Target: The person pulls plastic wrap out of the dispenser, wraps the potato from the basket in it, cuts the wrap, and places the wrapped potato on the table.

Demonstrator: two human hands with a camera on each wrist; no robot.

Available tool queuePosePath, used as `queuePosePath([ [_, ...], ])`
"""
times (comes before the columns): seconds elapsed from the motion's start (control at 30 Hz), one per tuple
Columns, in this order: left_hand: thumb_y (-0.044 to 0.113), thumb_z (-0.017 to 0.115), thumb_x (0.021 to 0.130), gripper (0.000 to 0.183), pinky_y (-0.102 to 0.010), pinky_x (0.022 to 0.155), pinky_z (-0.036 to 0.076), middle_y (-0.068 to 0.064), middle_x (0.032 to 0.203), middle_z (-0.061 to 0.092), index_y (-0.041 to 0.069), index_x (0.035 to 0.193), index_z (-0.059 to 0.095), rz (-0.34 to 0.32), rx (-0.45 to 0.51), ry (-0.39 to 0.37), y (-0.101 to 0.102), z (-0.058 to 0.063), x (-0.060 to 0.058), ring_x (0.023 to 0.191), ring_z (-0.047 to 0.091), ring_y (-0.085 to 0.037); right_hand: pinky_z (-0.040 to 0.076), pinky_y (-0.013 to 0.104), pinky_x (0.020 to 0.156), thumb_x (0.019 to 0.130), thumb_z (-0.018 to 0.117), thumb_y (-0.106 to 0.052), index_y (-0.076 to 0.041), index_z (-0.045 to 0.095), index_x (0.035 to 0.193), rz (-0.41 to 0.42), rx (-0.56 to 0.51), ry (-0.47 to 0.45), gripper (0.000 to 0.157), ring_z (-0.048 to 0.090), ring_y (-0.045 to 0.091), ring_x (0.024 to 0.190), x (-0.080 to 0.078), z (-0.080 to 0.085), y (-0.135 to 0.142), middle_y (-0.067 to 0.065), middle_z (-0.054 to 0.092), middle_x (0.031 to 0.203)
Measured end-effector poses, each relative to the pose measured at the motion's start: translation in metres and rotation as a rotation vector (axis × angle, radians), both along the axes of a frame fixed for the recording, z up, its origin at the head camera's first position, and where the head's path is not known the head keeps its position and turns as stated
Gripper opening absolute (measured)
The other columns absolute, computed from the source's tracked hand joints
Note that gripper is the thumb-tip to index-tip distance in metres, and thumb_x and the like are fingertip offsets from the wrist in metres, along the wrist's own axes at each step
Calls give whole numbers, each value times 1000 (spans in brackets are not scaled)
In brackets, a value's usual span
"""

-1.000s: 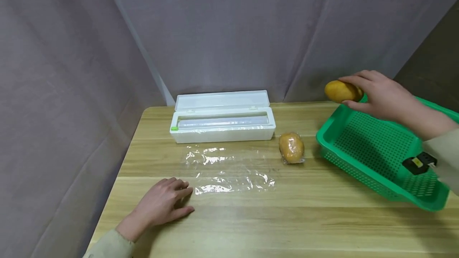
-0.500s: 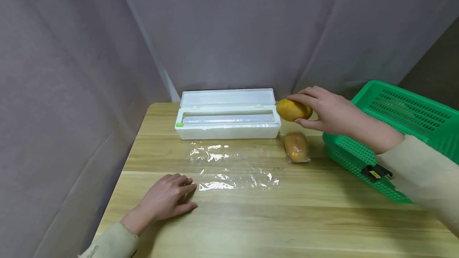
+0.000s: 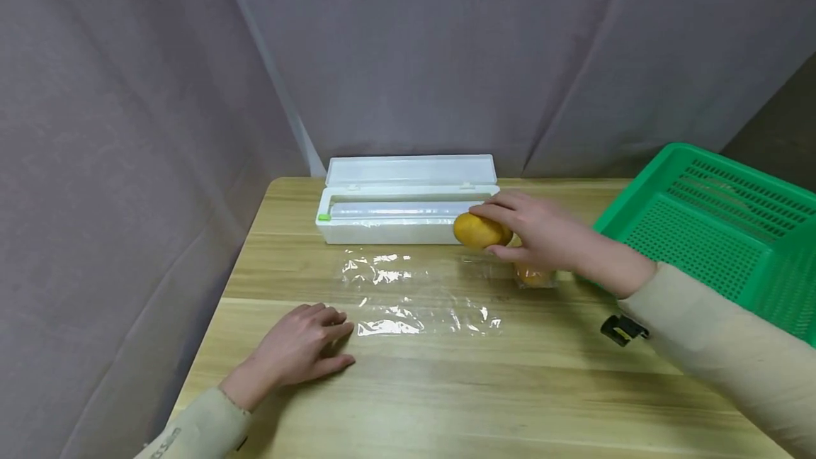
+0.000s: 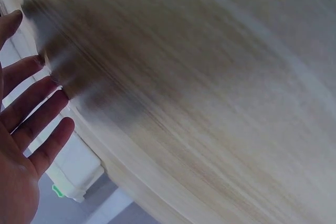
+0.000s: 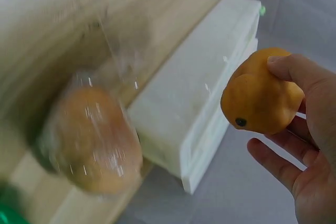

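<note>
My right hand (image 3: 538, 232) grips a yellow-orange mango (image 3: 479, 231) between thumb and fingers. It is held up in front of the right end of a white cling film box (image 3: 389, 234). In the right wrist view the mango (image 5: 262, 93) shows a dark stem spot. A second mango (image 3: 534, 275), wrapped in film, lies on the table, partly hidden behind the right hand. A sheet of clear cling film (image 3: 414, 296) is spread flat before the box. My left hand (image 3: 296, 346) rests on the table, fingers loosely extended, fingertips at the film's left edge.
A green perforated basket (image 3: 695, 246) stands on the right of the wooden table (image 3: 408, 402). The box's lid (image 3: 411, 170) is raised, with the film roll (image 3: 401, 210) inside. A grey curtain (image 3: 414, 55) hangs behind the table.
My right hand has carried the mango leftward and down from above the basket to the front of the box's right end. The left hand stays in place; the view has shifted slightly.
</note>
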State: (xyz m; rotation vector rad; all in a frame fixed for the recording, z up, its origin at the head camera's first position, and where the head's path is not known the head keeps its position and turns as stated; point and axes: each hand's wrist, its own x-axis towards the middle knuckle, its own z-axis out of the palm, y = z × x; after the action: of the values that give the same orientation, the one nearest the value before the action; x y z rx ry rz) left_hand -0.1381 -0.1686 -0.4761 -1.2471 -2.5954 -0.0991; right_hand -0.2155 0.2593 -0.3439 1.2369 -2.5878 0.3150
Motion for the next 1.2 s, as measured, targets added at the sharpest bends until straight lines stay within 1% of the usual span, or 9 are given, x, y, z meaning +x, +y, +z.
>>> queuePosePath([
  [0.2,54,83,88,49,-44,92,61,-5,114,76,15,118,81,-10,8,15,-1,-2,-1,101,72,-25,62,48,90,89,89,-26,-7,66,142,-9,52,-56,61,66,29,116,9,-22,-20,10,68,128],
  [0.33,53,83,88,49,-44,92,61,-6,115,76,15,119,81,-16,9,18,-1,-2,-2,103,72,-26,61,51,95,89,89,-31,-6,66,142,8,65,-50,63,67,33,119,12,-39,-31,13,67,129],
  [0.43,53,82,88,50,-44,94,61,-7,117,76,15,120,81,-15,0,13,-2,-2,-2,105,73,-27,62,51,93,88,89,-33,-7,66,143,10,81,-56,65,68,33,117,15,-49,-40,13,67,129],
  [0.57,54,82,89,51,-45,97,60,-7,118,76,15,121,81,-11,-6,3,-2,-2,-1,108,73,-27,63,48,89,89,88,-35,-7,66,143,14,103,-58,65,68,30,115,19,-59,-51,11,67,128],
  [0.7,54,82,89,51,-46,100,59,-7,119,76,15,122,81,-7,-10,0,-2,-2,0,110,72,-27,62,47,93,90,87,-38,-5,66,141,43,123,-41,65,68,29,115,20,-67,-59,11,68,128],
  [0.77,54,82,89,51,-46,99,59,-6,119,76,15,122,81,-5,-11,-3,-3,-2,1,110,72,-27,62,45,92,90,86,-38,-5,67,141,57,125,-41,63,67,27,114,20,-71,-63,10,68,127],
  [0.97,53,81,90,49,-46,98,59,-6,118,76,15,122,81,-5,-2,-7,-3,-2,0,109,72,-27,61,43,94,91,86,-37,-6,67,140,68,118,-42,61,65,24,113,19,-79,-73,8,67,125],
  [1.07,52,81,90,48,-46,98,59,-7,117,76,14,121,81,-6,1,-4,-3,-3,-1,108,72,-27,60,44,97,92,85,-36,-6,66,141,81,122,-26,61,65,25,116,18,-82,-77,8,67,126],
  [1.2,52,81,90,48,-46,98,59,-7,118,76,15,121,81,-5,-2,-4,-3,-3,-1,108,72,-28,60,43,99,92,84,-37,-6,66,142,96,134,21,61,65,26,118,17,-87,-82,8,67,127],
])
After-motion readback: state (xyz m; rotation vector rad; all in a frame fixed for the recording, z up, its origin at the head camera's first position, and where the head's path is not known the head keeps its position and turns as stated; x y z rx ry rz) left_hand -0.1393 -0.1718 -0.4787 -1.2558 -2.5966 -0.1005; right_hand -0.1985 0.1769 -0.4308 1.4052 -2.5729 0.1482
